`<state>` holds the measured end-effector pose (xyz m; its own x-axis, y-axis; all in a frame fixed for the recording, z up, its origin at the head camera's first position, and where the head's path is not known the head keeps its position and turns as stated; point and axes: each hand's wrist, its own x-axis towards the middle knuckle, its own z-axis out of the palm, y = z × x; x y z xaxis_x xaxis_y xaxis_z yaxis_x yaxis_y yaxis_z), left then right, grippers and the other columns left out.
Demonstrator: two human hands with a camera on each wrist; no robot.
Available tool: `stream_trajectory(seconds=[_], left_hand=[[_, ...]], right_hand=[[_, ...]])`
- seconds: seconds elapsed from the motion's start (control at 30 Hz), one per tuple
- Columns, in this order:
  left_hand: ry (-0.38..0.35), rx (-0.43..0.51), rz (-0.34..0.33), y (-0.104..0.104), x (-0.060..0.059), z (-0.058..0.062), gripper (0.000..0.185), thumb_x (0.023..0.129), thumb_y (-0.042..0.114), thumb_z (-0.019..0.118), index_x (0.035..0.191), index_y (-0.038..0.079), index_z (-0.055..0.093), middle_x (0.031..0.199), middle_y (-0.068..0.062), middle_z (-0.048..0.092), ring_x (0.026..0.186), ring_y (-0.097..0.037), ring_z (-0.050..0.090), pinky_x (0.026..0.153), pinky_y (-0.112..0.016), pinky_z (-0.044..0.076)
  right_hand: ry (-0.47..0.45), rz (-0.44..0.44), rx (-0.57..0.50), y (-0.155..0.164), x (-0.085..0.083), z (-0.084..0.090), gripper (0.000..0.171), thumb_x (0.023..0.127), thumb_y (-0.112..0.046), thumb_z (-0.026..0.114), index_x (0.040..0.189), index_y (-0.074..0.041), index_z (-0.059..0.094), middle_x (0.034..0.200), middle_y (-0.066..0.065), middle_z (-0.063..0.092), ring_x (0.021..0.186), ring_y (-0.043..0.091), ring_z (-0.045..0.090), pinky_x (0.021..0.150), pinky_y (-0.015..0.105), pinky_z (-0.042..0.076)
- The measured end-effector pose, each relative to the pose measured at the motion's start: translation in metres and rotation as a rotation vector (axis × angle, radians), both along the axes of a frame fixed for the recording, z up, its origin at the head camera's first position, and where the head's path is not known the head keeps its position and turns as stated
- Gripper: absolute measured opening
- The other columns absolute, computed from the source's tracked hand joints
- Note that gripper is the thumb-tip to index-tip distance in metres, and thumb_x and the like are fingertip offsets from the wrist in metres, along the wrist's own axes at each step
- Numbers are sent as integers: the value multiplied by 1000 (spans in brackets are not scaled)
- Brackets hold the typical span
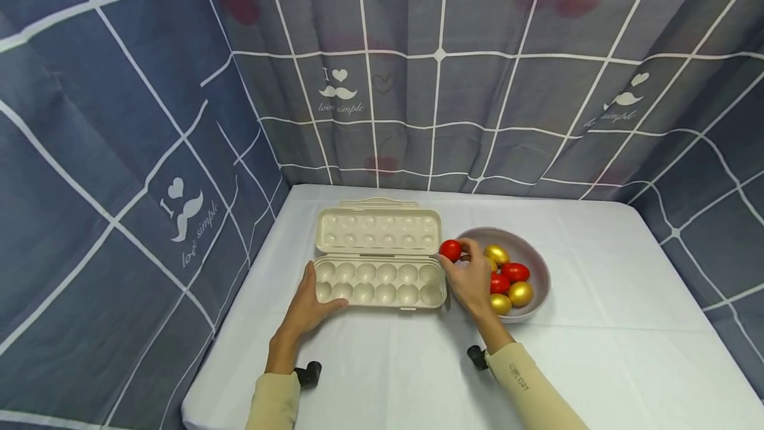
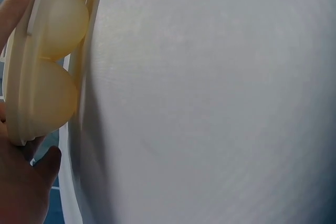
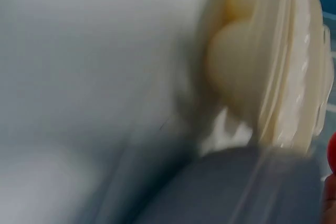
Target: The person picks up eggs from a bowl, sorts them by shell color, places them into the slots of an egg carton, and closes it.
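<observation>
A glossy red egg [image 1: 450,251] is resting between the pinching fingers of the right hand [image 1: 471,277], just right of the frame's center. The egg carton [image 1: 386,274] is lying open to its left, and the left hand [image 1: 304,307] is gripping its left end, thumb along the near edge. Its dimpled lid [image 1: 379,231] is tilting back behind two rows of rounded, cream plastic cups. Right of center, a smooth round bowl [image 1: 540,274] is holding shiny golden eggs [image 1: 521,294] and more red eggs [image 1: 515,272]; the right hand is hiding part of its left rim. The right wrist view is blurring; the dark curve along its bottom is probably the bowl. Faintly creased white cloth [image 1: 609,284] is lying underneath, and gray-blue, white-gridded curtains [image 1: 406,85] are hanging around.
</observation>
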<state>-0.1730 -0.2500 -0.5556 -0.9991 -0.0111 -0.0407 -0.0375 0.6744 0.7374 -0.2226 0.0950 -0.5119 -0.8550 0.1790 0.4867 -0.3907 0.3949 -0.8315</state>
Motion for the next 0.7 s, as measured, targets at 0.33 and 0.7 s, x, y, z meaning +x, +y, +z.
stream_trajectory(seconds=[0.33,0.7], left_hand=[[26,17,10,2,3,-5,131,74,49,84,155,-5,-4,162,-25,0,148,-37,3,118,-50,12],[46,46,27,0,-1,-7,133,72,49,86,155,-5,-3,162,-24,2,147,-40,6,116,-54,15]], right_hand=[[-62,174,-22,-69,15,-15,40,74,4,82,108,3,63,105,17,64,97,32,66,81,38,57],[-200,217,119,-130,15,-36,41,74,-5,85,110,-2,65,102,11,70,91,25,67,77,34,55]])
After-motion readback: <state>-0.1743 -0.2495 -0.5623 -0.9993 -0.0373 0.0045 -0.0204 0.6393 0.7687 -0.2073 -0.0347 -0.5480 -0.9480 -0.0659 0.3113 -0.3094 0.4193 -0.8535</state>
